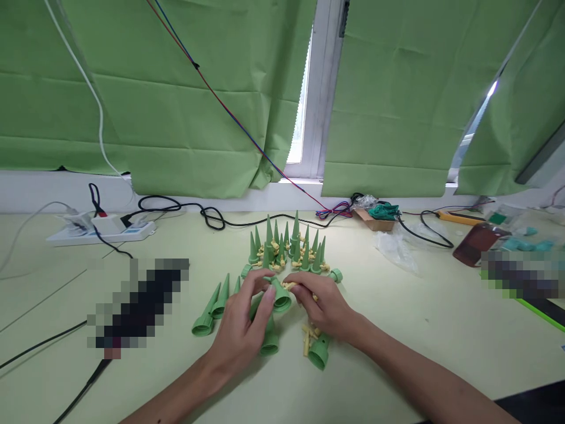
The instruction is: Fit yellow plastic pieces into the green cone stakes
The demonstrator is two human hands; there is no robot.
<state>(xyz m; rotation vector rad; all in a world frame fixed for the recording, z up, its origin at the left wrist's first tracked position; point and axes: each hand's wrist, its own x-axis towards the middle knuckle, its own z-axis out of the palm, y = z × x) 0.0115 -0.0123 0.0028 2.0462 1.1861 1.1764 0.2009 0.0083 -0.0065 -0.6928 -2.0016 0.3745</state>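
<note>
Where cords (pixel 117 250) gather: white power strip (pixel 83 238), between nine and ten o'clock from the held cone (pixel 282 301), probably set back to keep wiring clear of the hands.
Dark object (pixel 145 300): nine o'clock, blurred out, so its use cannot be told.
Lying green cones (pixel 203 325): between eight and nine o'clock, tipped with open bases toward the person, likely left within easy reach.
Left hand (pixel 242 321): eight o'clock, thumb and fingers closed around the held cone at the dial's centre, its base tilted toward the person, seemingly to steady it and offer its side.
Cone below (pixel 269 344): between six and seven o'clock, on its side, partly hidden by that hand.
Standing cones (pixel 304 256): twelve o'clock, upright on wide bases that should stop them rolling, yellow pieces among them.
Loose yellow pieces (pixel 306 341): five o'clock, beside another lying cone (pixel 319 352), apparently a handy supply.
Right hand (pixel 324 300): three o'clock, fingertips pinched narrow on a small yellow piece (pixel 289 285) at the held cone's side, presumably for fine control; whether it is inserted, I cannot tell.
Cardboard box (pixel 375 220): between one and two o'clock, well apart.
</note>
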